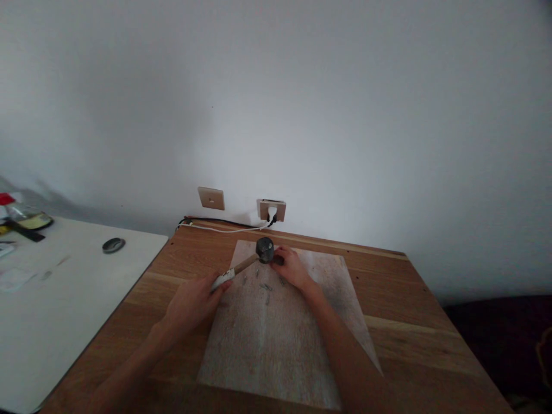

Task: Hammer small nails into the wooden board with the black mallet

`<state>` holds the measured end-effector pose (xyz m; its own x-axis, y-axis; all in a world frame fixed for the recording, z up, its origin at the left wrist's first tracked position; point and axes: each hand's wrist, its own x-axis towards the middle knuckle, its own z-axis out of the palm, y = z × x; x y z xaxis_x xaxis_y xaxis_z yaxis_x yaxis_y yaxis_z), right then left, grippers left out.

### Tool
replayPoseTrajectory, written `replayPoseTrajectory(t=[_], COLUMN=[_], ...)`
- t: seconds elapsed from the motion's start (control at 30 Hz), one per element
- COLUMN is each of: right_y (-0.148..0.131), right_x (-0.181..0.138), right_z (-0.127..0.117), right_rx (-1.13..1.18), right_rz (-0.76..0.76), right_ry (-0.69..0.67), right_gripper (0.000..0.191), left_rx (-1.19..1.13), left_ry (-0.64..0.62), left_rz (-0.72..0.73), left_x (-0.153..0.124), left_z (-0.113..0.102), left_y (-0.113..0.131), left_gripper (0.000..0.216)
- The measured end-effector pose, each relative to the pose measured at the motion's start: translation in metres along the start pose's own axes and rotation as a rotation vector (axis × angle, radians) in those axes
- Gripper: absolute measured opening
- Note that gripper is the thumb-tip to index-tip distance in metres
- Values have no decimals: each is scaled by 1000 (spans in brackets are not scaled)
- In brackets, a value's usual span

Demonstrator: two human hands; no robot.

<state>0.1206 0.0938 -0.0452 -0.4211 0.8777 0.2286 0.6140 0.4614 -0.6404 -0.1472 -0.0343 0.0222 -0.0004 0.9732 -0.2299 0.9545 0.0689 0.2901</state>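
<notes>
Tabletop, white (77, 310), fills the lower left of the frame; a red-topped bottle (28, 218) lies at its far left, with a dark round lid-like disc (113, 245) near its back right corner. Its right edge runs alongside the left edge of the wooden table (159, 293). A wall plate (211, 198) sits just above the table's back edge, where a black cable (215, 219) and a white cable (224, 231) run toward the socket (278, 211). At lower centre, the left hand (194, 302) is closed around the handle of a hammer (264, 250), which slants up and right over the upper part of a board (276, 351). Hammer condition: dark grey, blocky head with paler marks; wooden shaft; white, scuffed covering at the grip. Small metal pieces (266, 286) lie scattered on the board below the head. Right of the head, the right hand (291, 265) has fingers curled narrowly about a dark piece (278, 260); whether it grips this cannot be told. Board surface: pale, worn, stained. A wide strip of wood separates its right edge from the table's slanting right edge; beyond, dark fabric (495, 339) occupies the lower right.
</notes>
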Motion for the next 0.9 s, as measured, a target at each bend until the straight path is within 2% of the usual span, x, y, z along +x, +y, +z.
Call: replayPoseTrajectory(t=[0.17,0.3,0.43,0.57,0.7,0.9], right_y=[0,-16,-40,-53,-47,-18], right_x=[-6,-23,-41,-48,-44,-25], right_z=[-22,-36,-30,-20,-25,-46], right_rx=[-28,-53,-96,-159,-172,-151], right_rz=[21,-36,-111,-111,-84,28], right_ry=[-4,-105,-214,-241,-209,-93], right_gripper=[19,12,11,11,10,18], left_rx=[45,30,-55,-106,-86,-132], left_ry=[12,23,48,63,60,53], left_rz=[6,29,23,-8,-19,-32], left_x=[0,3,4,5,5,1], left_z=[-3,0,3,2,2,6], left_y=[0,-1,-2,-5,-11,-13], left_gripper=[45,45,47,47,48,50])
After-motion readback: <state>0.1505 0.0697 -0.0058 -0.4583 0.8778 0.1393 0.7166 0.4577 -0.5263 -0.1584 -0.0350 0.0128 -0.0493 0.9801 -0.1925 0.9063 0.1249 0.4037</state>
